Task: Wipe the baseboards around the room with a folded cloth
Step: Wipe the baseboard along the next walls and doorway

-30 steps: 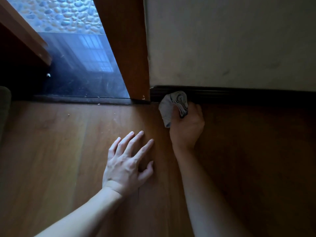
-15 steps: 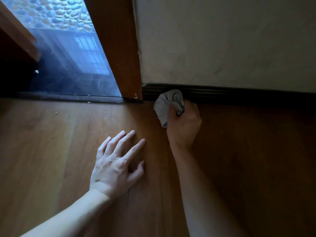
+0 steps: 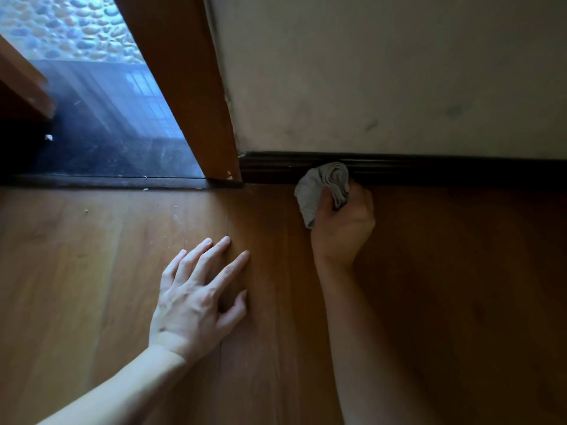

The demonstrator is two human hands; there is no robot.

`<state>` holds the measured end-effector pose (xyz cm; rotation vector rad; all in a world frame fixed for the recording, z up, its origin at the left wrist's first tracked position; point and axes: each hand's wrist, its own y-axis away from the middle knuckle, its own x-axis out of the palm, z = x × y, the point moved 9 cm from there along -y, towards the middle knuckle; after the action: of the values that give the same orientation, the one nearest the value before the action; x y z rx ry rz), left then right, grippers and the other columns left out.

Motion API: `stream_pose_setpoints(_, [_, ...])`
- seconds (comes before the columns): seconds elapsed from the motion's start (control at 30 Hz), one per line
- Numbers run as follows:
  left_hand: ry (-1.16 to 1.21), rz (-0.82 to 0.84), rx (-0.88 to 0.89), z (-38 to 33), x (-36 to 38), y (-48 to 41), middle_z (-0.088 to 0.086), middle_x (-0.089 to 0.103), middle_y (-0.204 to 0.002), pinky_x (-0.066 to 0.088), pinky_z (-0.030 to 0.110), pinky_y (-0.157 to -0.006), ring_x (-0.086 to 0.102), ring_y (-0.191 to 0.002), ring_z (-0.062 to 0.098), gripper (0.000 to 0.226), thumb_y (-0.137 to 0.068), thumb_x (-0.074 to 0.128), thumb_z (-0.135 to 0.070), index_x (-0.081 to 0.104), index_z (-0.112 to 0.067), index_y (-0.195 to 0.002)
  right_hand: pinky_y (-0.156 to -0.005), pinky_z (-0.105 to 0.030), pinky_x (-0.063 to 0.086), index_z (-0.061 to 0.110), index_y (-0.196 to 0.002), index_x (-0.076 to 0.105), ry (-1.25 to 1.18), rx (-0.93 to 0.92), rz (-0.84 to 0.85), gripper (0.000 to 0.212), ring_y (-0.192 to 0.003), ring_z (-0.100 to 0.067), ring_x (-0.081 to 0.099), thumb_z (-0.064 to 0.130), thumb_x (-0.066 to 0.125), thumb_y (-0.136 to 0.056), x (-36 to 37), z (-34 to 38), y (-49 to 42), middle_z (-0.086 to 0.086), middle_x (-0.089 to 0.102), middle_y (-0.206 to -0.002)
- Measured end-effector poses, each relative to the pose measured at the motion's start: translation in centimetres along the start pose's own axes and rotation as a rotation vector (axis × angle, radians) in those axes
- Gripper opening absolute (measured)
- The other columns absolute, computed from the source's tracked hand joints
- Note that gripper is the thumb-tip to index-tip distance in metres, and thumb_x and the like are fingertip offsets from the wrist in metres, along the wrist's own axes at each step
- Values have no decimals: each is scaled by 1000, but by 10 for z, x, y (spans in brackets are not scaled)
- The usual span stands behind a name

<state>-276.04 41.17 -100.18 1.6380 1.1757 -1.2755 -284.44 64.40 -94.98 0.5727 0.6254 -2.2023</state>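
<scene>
I see the right hand (image 3: pixel 342 228) clenched round a crumpled grey cloth (image 3: pixel 322 185), pressing it against the dark moulded baseboard (image 3: pixel 429 171), a little right of the brown wooden door frame (image 3: pixel 190 87); left hand (image 3: pixel 196 305) released, fingers spread flat on the brown wood-plank floor (image 3: pixel 92 271), apart from the cloth; pale scuffed wall (image 3: pixel 383 72) above

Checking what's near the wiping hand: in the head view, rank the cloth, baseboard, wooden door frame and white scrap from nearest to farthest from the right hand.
1. cloth, gripped in the right hand.
2. baseboard, just beyond the knuckles.
3. door frame, to the left.
4. white scrap, far left, beyond the frame.
</scene>
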Motion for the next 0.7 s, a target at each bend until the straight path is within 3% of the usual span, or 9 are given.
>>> stream_pose_setpoints(0.1, [-15, 77, -42, 7, 16, 5, 2, 29, -164, -6, 31, -123, 25, -150, 27, 65, -92, 55, -52, 42, -31, -152, -78, -17, 44, 0, -109, 68, 12, -41, 21, 25, -93, -20, 61, 15, 69, -89, -1, 0, -2, -14, 64, -103])
stream_pose_setpoints(0.23, [-13, -36, -30, 5, 4, 2, -4, 38, -158, 15, 44, -123, 33, -148, 24, 61, -87, 50, -55, 47, -43, -147, -79, -36, 53, -2, -105, 68, -3, 15, -39, 22, -91, -24, 61, 13, 67, -89, -13, -15, -11, -16, 64, -100])
stream_pose_setpoints(0.4, [-22, -72, -35, 4, -4, 2, 1, 43, -155, 23, 52, -119, 37, -145, 28, 58, -89, 46, -56, 51, -39, -144, -76, -14, 39, -5, -104, 68, 6, -49, 19, 23, -90, -24, 61, 8, 70, -86, -5, -2, -7, -17, 64, -99])
stream_pose_setpoints(0.47, [-36, -81, -31, 3, -3, 3, 2, 44, -155, 24, 50, -118, 37, -145, 28, 58, -88, 48, -55, 52, -39, -144, -76, -13, 38, -5, -102, 68, -2, -28, -9, 21, -88, -24, 62, 7, 70, -85, -8, -2, -6, -17, 64, -97])
stream_pose_setpoints(0.6, [-38, -52, -48, 8, -2, 4, -1, 42, -156, 30, 49, -112, 36, -146, 26, 58, -88, 49, -54, 51, -41, -144, -82, -32, 53, -4, -102, 69, -36, -102, 82, 20, -94, -26, 63, 6, 68, -84, 11, 22, 8, -17, 65, -101])
stream_pose_setpoints(0.7, [-15, -38, -74, 4, -5, 4, 0, 44, -154, 31, 50, -111, 37, -145, 27, 57, -87, 50, -52, 54, -39, -142, -85, -33, 54, -1, -108, 68, -30, -180, 169, 28, -101, -26, 63, 12, 71, -84, 28, 37, 18, -15, 65, -108])
